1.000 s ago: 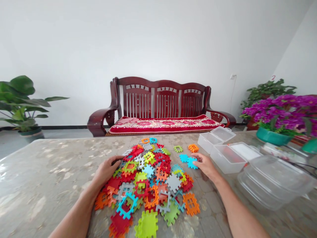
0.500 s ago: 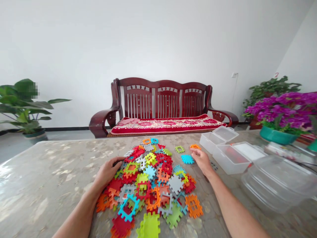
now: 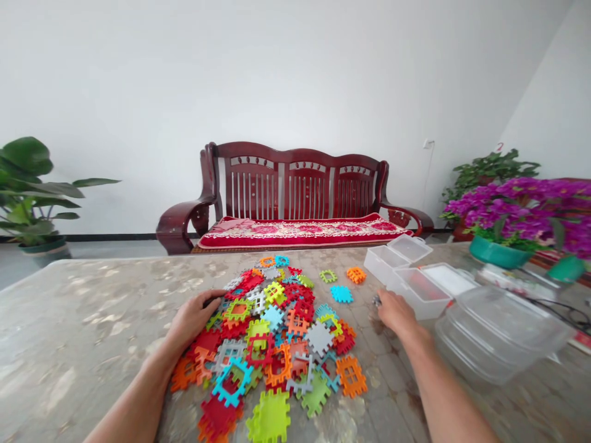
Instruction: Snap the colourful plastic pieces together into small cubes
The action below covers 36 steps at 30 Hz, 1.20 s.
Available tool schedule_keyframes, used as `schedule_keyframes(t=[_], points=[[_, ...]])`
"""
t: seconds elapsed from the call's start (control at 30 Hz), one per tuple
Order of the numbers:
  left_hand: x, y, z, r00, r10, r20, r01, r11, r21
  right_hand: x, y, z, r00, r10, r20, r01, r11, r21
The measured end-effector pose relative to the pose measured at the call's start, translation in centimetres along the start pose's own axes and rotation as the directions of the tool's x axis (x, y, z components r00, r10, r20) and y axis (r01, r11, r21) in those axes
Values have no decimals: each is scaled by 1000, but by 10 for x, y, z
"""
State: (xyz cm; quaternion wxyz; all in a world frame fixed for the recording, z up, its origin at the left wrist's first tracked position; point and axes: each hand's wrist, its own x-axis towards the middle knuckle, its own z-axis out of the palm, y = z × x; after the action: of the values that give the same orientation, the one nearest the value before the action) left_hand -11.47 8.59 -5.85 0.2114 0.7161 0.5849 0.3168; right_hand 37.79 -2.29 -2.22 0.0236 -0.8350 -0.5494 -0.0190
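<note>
A heap of interlocking plastic tiles (image 3: 272, 317) in red, orange, green, blue and grey is spread over the middle of the table. My left hand (image 3: 196, 317) rests against the heap's left edge, thumb and fingers slightly apart; nothing shows in its grasp. To the right of the heap, my right hand (image 3: 396, 314) pinches a small grey tile (image 3: 376, 300) just above the tabletop. Lying apart near that hand are a blue tile (image 3: 341, 294), an orange tile (image 3: 356, 275) and a green tile frame (image 3: 328, 276).
Clear plastic boxes (image 3: 418, 295) with raised lids stand right of my right hand. Closer to me is a larger transparent container (image 3: 501, 335). Purple flowers in a teal pot (image 3: 501, 249) occupy the table's right side. A wooden bench (image 3: 295, 184) stands beyond the patterned table (image 3: 106, 314).
My right hand has moved away from the orange tile, toward me and to the right, and has picked up the grey tile. My left hand stays by the heap. The view has turned slightly right.
</note>
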Motion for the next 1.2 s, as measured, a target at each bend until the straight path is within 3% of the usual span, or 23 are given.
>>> schedule_keyframes(t=[0.23,0.53,0.77,1.0,1.2], points=[[-2,5,-2,1000,-10,-10,10,999,30,21,1,23,962,-84,-260,157,949,273],[-1,3,-1,1000,1,-21,0,1000,30,26,-1,22,967,-96,-238,177,920,350],[-1,4,-2,1000,-11,-16,11,1000,15,13,-24,16,923,-92,-374,228,913,338],[-2,7,-2,1000,-11,-14,11,1000,2,-4,-61,13,946,-183,-269,271,900,341],[-3,11,-3,1000,-15,-24,16,1000,11,-7,-70,11,941,-200,-275,273,926,260]])
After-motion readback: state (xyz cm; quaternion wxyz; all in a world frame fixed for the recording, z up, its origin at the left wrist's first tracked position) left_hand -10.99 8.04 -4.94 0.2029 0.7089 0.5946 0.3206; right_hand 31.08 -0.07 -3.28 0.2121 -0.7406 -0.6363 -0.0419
